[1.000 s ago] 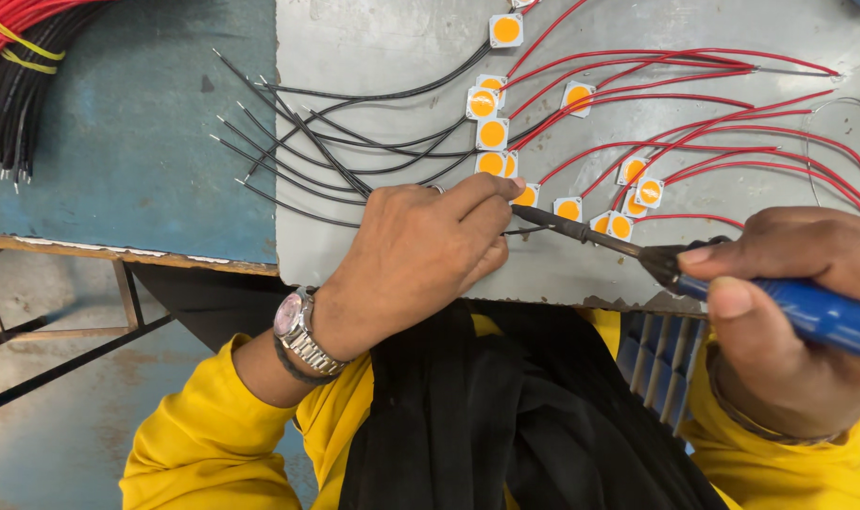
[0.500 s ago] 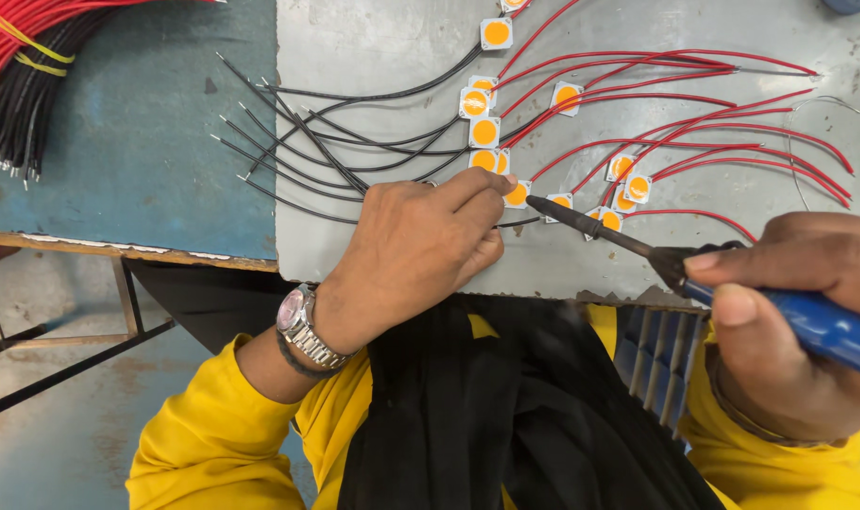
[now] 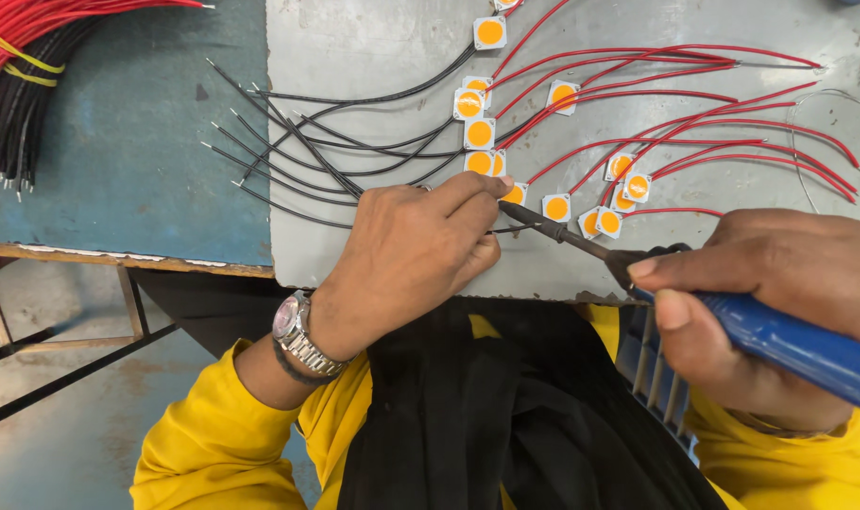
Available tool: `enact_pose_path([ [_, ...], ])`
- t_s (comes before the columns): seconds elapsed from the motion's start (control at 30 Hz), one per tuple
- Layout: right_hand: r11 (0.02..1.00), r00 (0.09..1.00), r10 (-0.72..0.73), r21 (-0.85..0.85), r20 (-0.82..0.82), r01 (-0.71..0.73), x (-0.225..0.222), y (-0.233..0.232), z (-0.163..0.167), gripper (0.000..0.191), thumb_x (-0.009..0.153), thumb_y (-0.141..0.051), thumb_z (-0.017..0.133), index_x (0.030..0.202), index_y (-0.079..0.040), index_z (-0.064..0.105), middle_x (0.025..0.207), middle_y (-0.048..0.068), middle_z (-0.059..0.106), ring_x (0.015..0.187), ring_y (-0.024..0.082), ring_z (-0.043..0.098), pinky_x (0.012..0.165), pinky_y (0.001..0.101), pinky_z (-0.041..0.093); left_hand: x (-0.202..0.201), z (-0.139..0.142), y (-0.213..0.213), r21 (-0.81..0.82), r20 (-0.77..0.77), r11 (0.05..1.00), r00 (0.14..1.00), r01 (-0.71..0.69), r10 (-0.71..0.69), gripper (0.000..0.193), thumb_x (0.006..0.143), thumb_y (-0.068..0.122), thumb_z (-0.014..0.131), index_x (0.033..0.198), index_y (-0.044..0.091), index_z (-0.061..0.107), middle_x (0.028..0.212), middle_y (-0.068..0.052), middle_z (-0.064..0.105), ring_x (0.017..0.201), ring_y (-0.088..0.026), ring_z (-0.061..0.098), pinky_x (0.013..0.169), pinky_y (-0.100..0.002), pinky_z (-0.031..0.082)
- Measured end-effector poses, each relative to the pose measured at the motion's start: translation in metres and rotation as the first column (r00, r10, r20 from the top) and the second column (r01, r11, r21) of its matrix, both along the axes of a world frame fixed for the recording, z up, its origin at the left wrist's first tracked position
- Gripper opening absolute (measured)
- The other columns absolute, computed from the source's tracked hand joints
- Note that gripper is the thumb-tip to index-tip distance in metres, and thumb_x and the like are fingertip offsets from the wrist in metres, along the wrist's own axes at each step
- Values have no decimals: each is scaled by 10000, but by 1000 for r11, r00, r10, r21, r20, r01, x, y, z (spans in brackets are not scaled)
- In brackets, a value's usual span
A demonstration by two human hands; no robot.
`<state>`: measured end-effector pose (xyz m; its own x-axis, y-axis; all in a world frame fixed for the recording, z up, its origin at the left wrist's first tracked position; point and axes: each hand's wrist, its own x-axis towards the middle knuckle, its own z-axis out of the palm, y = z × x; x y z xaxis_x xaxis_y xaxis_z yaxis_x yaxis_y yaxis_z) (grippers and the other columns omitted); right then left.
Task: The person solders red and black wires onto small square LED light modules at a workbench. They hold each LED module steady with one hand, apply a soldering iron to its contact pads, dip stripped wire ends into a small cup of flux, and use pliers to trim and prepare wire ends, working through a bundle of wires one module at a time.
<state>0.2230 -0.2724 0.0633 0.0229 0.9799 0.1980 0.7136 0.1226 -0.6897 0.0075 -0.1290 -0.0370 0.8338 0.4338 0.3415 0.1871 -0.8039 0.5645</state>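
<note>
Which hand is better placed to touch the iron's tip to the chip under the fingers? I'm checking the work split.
Right hand, likely: it holds the soldering iron, tip beside the chip that the left hand pins.

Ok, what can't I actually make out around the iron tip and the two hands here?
Head view only:
- Iron tip contact: soldering iron ends behind the left hand fingers.
- The chip being worked on: covered by those fingers.
- Iron handle end and cord: cut off by the right edge, past the right hand.
- Solder joints on LED chips: too small.
</note>
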Motion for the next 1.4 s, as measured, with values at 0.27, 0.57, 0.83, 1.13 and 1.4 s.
enact_pose_path([
  [0.27, 987, 980, 98, -144, 171, -74, 5, 9, 11, 150, 817, -143, 740, 896, -15, 744, 584, 59, 613, 485, 189, 583, 459, 298, 428, 1, 3, -1, -7, -3, 1000, 1000, 6, -6, 153, 860, 127, 738, 953, 25, 673, 1106, -21, 718, 564, -239, 608, 516, -362, 478],
  [0.57, 975, 972, -198, 77, -125, 208, -11, -8, -9, 232, 946, -183, 717, 917, 42, 665, 731, 113, 672, 528, 130, 534, 470, 222, 383, -1, 1, -1, 0, -5, 1000, 1000, 7, -7, 204, 859, 153, 748, 1009, 32, 678, 1122, -25, 714, 571, -238, 607, 527, -364, 485],
  [0.83, 959, 965, -209, 161, -161, 235, -2, -20, -26, 260, 982, -175, 718, 931, 73, 660, 747, 151, 656, 532, 145, 539, 489, 215, 384, -1, 1, -1, 2, -2, 1000, 1000, 14, -14, 240, 854, 157, 759, 1046, 35, 682, 1105, -25, 704, 584, -230, 606, 542, -357, 487],
  [1.13, 940, 887, -243, 132, -394, 316, -15, -22, -49, 272, 1112, -194, 648, 1242, 27, 558, 1042, 166, 688, 969, 270, 757, 928, 369, 652, -4, 5, -2, -107, 129, 993, 989, -55, 69, 188, 935, 80, 759, 1067, 65, 626, 1197, -45, 687, 895, -251, 707, 750, -337, 562],
  [1.4, 982, 977, -180, 43, -116, 186, -29, -7, -73, 280, 999, 108, 624, 1241, 11, 521, 1273, 238, 699, 1167, 295, 754, 946, 341, 608, -9, 12, 1, -365, 218, 929, 963, -70, 158, 132, 986, 9, 730, 1115, 0, 701, 1202, -99, 704, 962, -238, 746, 802, -307, 591],
])
